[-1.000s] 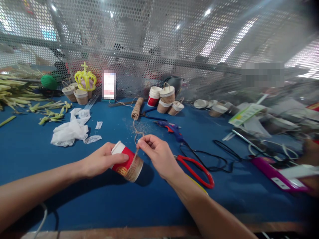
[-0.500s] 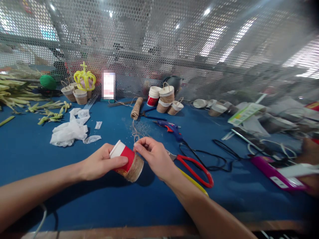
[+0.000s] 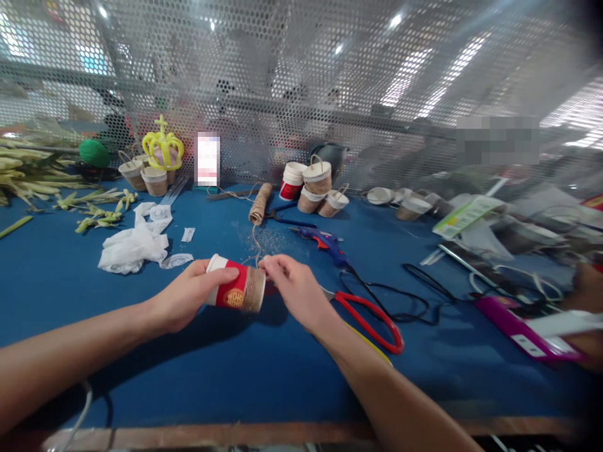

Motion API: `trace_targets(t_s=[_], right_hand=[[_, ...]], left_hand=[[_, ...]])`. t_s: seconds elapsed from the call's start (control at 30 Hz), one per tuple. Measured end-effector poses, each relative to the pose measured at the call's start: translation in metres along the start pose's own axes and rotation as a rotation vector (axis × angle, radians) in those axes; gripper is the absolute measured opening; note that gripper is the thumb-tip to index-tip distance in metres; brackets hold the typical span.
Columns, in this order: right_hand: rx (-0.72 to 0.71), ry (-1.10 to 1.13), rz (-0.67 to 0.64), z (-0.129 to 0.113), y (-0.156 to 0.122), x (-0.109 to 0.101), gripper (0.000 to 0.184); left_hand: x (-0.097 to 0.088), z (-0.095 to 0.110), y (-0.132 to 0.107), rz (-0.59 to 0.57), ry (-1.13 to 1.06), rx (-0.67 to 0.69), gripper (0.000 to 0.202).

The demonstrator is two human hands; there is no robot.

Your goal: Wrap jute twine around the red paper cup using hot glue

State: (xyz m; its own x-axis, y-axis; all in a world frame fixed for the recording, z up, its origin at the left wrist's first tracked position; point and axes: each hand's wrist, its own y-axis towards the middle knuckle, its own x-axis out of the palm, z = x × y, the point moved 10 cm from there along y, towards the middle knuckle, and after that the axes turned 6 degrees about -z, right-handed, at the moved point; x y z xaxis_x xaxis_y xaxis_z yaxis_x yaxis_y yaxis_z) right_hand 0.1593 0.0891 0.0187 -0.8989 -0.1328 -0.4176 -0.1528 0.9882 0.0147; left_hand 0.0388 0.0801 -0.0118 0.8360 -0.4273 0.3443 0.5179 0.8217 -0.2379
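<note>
My left hand [image 3: 188, 295] is closed around a red and white paper cup [image 3: 230, 287], which lies tilted on its side with its base to the right. Brown twine [image 3: 255, 290] is wound round the cup's base end. Close to that end, my right hand [image 3: 294, 285] pinches the twine between thumb and fingers. From there the strand runs back to a roll of twine [image 3: 260, 204] on the table. Scissors [image 3: 370, 320] with red and yellow handles lie under and beside my right forearm.
A blue glue gun [image 3: 325, 242] with a black cord lies right of centre. Twine-wrapped cups [image 3: 316, 179] stand behind it. White crumpled material [image 3: 132, 248], green stalks and a yellow crown [image 3: 162, 150] are to the left. A purple power strip [image 3: 518, 326] sits at right, near another person's hand.
The cup has turned in my left hand, so its gold emblem now faces me and it lies more level. My right hand has moved slightly with the twine.
</note>
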Motion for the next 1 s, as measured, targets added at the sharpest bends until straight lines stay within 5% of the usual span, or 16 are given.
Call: trace_targets(t_s=[0.2,1.0], right_hand=[[-0.140,-0.057,0.019,-0.021,-0.014,0.005,0.023],[-0.173,-0.109,0.044,-0.026,-0.019,0.012,0.023]], left_hand=[[-0.012,0.003,0.002,0.135,-0.049,0.029,0.017],[-0.003,0.003,0.002,0.053,0.028,0.109,0.027]])
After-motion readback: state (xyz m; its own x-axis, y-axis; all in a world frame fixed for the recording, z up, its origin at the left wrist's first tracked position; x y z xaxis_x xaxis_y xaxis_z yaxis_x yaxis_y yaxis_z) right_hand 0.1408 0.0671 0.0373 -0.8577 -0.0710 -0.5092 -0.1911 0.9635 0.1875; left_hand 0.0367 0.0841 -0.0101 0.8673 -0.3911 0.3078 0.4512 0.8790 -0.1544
